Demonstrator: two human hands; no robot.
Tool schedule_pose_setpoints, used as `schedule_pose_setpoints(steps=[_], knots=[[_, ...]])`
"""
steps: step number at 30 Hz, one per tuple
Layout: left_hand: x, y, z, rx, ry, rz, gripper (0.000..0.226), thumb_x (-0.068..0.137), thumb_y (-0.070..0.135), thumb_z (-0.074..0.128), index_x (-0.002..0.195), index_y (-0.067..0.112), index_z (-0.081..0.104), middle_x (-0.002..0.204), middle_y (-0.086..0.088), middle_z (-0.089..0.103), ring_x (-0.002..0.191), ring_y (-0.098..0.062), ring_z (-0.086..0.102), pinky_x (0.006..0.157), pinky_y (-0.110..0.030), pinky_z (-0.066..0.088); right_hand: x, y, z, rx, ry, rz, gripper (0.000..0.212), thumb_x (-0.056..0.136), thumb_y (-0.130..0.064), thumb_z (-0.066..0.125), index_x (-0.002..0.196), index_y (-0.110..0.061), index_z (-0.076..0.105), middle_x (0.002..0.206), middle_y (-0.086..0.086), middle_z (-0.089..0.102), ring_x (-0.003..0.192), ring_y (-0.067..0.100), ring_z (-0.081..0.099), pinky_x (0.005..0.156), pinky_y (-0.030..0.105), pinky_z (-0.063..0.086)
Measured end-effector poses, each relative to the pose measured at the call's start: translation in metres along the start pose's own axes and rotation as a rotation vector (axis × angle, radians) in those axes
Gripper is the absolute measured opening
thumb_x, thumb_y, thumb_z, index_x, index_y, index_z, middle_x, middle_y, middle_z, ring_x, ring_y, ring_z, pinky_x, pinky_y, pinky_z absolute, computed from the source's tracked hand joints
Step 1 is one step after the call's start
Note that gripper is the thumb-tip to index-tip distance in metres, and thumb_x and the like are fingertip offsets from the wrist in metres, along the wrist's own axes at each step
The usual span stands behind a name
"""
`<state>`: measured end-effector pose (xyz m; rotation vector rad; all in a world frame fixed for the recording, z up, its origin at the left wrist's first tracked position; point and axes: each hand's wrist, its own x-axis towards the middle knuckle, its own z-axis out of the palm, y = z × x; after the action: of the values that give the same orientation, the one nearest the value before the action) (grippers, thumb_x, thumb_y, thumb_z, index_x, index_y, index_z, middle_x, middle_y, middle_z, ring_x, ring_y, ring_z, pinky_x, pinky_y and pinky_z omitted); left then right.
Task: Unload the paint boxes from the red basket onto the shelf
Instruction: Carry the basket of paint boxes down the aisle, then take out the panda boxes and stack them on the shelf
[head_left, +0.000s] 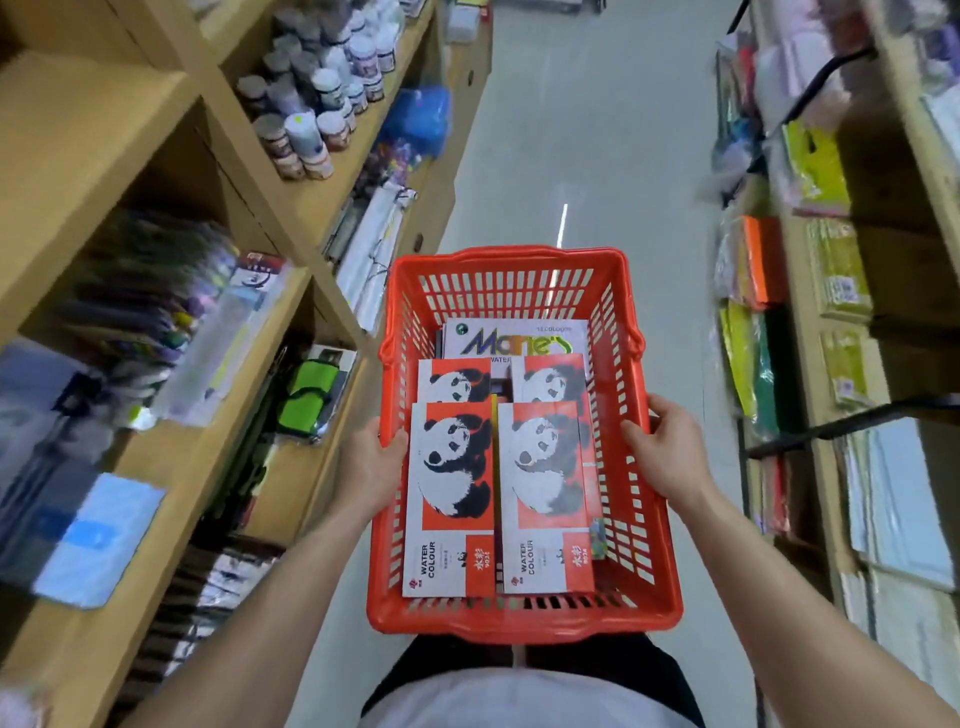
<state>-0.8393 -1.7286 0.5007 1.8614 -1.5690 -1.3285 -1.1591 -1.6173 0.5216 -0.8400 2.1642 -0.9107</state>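
I carry a red plastic basket (644, 561) in front of my body, above the aisle floor. My left hand (371, 467) grips its left rim and my right hand (670, 452) grips its right rim. Inside lie several red-and-white water colour paint boxes with a panda picture, two in front (452, 493) (545, 493) and two more partly under them. Behind these a white paint box (514, 340) with large lettering lies flat. The wooden shelf (291, 291) runs along my left side.
The left shelf holds paint jars (311, 104), packets of pens, a green case (306, 400) and blue packs (98, 540). On the right stands another shelf (852, 364) with coloured paper and sheets. A grey floor aisle (587, 145) stretches ahead between them.
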Motion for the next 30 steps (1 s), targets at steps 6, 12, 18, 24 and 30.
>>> schedule_pose_setpoints(steps=[6,12,18,24,30], knots=[[0.148,0.029,0.029,0.054,-0.003,-0.056,0.013,0.103,0.019,0.058,0.108,0.025,0.069,0.088,0.005,0.074,0.08,-0.021,0.075,0.06,-0.025,0.051,0.148,-0.013,0.057,-0.042,-0.023,0.017,0.03,0.09,-0.003,0.062,0.112,-0.019,0.074,0.086,-0.003,0.076,0.081,0.022,0.076,0.078,0.04,0.06],[0.267,0.023,0.069,0.085,-0.022,-0.172,0.012,0.105,0.021,0.055,0.108,0.029,0.063,0.097,-0.002,0.077,0.086,-0.027,0.076,0.079,-0.041,0.062,0.266,0.002,0.116,-0.095,-0.049,0.076,0.03,0.09,-0.001,0.063,0.116,-0.013,0.073,0.088,0.0,0.073,0.084,0.027,0.073,0.076,0.034,0.053],[0.339,-0.002,0.089,0.079,-0.041,-0.234,0.015,0.104,0.016,0.058,0.104,0.03,0.065,0.087,0.017,0.07,0.079,-0.006,0.071,0.071,-0.031,0.061,0.319,0.017,0.163,-0.145,-0.03,0.183,0.03,0.092,-0.004,0.064,0.117,-0.016,0.074,0.085,-0.008,0.069,0.08,0.017,0.065,0.069,0.024,0.042],[0.376,-0.02,0.088,0.147,-0.198,-0.248,0.013,0.101,0.025,0.061,0.102,0.039,0.062,0.096,0.012,0.075,0.089,-0.019,0.075,0.082,-0.043,0.062,0.335,0.015,0.175,-0.151,0.007,0.32,0.026,0.094,-0.007,0.062,0.117,-0.016,0.073,0.091,0.005,0.075,0.089,0.034,0.074,0.084,0.044,0.058],[0.375,-0.013,0.072,0.189,-0.249,-0.184,0.031,0.095,0.034,0.071,0.121,0.037,0.055,0.1,0.03,0.065,0.086,0.016,0.068,0.067,-0.014,0.055,0.3,-0.017,0.201,-0.345,0.322,0.142,0.037,0.089,-0.02,0.071,0.125,-0.016,0.064,0.114,0.008,0.066,0.108,0.024,0.061,0.093,0.038,0.049]])
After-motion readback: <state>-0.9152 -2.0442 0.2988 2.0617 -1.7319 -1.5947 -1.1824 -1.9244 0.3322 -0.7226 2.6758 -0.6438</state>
